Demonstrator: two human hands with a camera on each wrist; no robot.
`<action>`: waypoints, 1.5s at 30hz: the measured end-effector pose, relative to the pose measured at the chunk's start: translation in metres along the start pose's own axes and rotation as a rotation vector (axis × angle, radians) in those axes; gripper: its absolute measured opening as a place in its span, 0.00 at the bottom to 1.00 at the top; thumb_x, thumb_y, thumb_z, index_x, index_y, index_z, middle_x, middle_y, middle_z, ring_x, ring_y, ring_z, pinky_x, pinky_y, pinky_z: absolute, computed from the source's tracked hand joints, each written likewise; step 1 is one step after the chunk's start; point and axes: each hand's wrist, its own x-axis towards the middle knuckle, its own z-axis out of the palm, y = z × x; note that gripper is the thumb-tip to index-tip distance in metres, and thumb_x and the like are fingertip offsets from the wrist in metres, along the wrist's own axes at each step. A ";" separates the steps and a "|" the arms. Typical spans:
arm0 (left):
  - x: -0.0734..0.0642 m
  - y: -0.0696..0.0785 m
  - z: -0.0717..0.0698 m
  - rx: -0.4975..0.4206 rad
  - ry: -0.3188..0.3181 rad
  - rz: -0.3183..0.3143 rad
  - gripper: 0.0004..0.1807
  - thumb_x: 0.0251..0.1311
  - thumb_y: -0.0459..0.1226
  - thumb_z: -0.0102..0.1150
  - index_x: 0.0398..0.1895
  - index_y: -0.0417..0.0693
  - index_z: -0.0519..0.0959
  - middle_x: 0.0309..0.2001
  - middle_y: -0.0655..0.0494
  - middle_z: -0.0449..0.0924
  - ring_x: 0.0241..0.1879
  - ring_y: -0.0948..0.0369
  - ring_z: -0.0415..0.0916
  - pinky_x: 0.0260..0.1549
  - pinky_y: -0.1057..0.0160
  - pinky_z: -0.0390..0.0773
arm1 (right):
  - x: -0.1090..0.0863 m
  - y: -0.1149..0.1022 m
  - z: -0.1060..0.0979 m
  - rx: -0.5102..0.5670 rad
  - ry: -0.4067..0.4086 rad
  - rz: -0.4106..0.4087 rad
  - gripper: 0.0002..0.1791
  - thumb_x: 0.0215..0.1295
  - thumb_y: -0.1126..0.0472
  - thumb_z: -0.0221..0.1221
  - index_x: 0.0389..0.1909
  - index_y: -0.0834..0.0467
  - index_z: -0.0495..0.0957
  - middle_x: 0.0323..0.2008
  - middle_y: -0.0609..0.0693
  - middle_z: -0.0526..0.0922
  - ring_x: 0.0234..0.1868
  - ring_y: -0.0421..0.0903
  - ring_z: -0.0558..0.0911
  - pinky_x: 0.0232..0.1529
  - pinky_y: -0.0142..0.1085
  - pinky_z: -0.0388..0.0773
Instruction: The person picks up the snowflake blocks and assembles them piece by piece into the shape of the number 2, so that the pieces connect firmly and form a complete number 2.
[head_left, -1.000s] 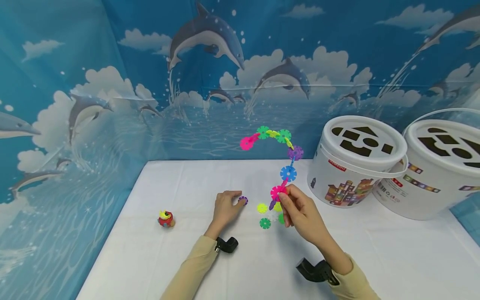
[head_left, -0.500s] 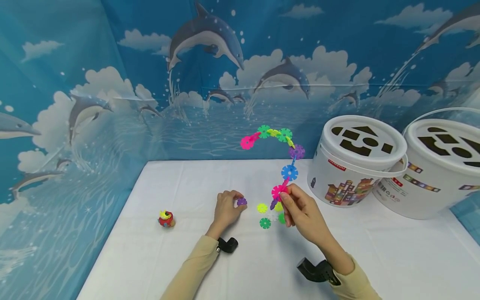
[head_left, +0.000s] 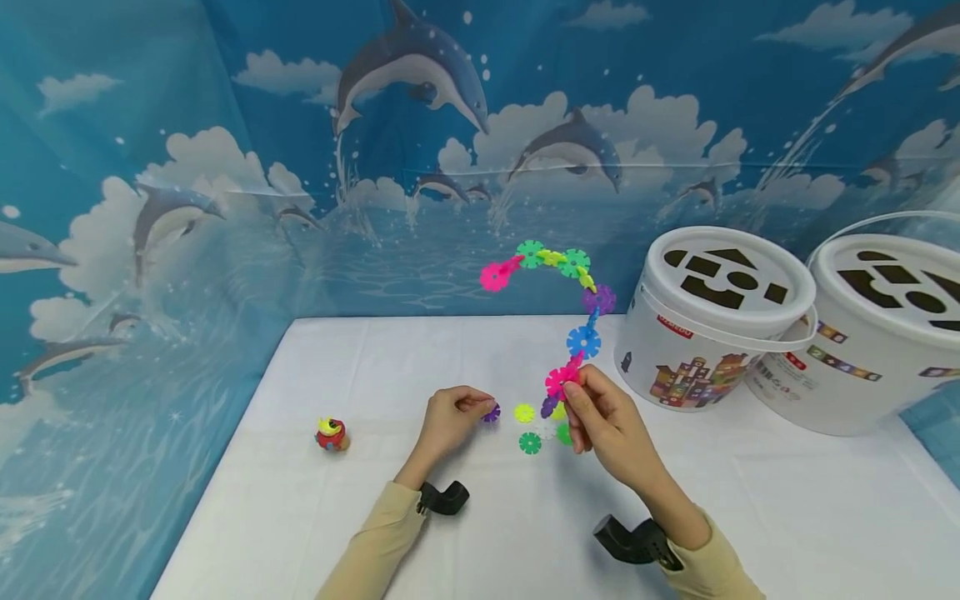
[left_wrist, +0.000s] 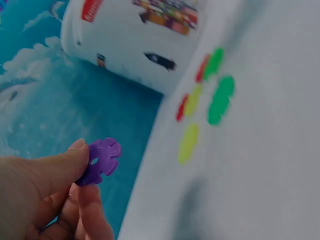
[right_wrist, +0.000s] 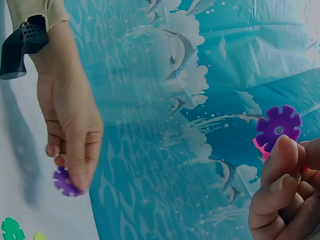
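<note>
One purple disc (left_wrist: 107,157) is pinched between the thumb and fingers of the left hand (head_left: 446,423), its notched edge sticking out past the fingertips, above the white table (head_left: 480,542). The right hand (head_left: 611,429) pinches a chain of notched discs (head_left: 598,298) near its lower end, by a pink disc (head_left: 561,382); another purple disc (right_wrist: 287,120) stands out at that end, facing the left hand but well apart from the one it holds. From the grip, the chain rises through blue and purple, then bends over through green and yellow to a pink disc at its free tip, with nothing under that tip. That overhang looks like the weak point: a twist of the right wrist, or a hard push at the low end, could lever a shallow joint loose, most likely around the bend. If the two purple discs met with their slots out of line, the smaller pinch of the left hand might let its disc slip or turn. A dropped piece would probably land near the loose yellow disc (head_left: 524,412) and green disc (head_left: 530,442) lying below. A wide swing rightwards could also knock the chain against the nearer bucket (head_left: 637,354).
</note>
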 end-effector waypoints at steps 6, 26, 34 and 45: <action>-0.008 0.032 -0.011 -0.224 -0.121 -0.044 0.08 0.58 0.40 0.65 0.37 0.45 0.84 0.28 0.56 0.83 0.24 0.51 0.79 0.29 0.56 0.80 | 0.000 -0.001 0.000 0.061 -0.006 0.019 0.10 0.75 0.66 0.43 0.32 0.65 0.64 0.19 0.55 0.67 0.12 0.47 0.69 0.12 0.36 0.71; -0.046 0.111 -0.024 -0.625 -0.337 0.007 0.11 0.61 0.31 0.60 0.42 0.31 0.78 0.37 0.44 0.80 0.30 0.55 0.82 0.35 0.53 0.81 | -0.002 -0.002 -0.009 0.120 -0.046 -0.077 0.09 0.74 0.71 0.40 0.32 0.65 0.64 0.19 0.53 0.67 0.12 0.45 0.68 0.11 0.37 0.69; -0.051 0.114 -0.025 -0.606 -0.317 -0.001 0.10 0.61 0.31 0.61 0.40 0.31 0.79 0.37 0.44 0.81 0.30 0.54 0.82 0.35 0.54 0.81 | -0.001 -0.001 -0.005 0.112 -0.059 -0.076 0.09 0.74 0.72 0.41 0.32 0.65 0.65 0.19 0.53 0.67 0.12 0.46 0.69 0.11 0.37 0.69; -0.053 0.121 -0.021 -0.537 -0.265 0.010 0.06 0.57 0.28 0.63 0.37 0.34 0.81 0.32 0.46 0.83 0.29 0.54 0.82 0.31 0.56 0.82 | -0.002 -0.003 -0.004 0.087 -0.054 -0.039 0.08 0.74 0.71 0.42 0.33 0.64 0.66 0.19 0.53 0.67 0.13 0.46 0.70 0.12 0.36 0.70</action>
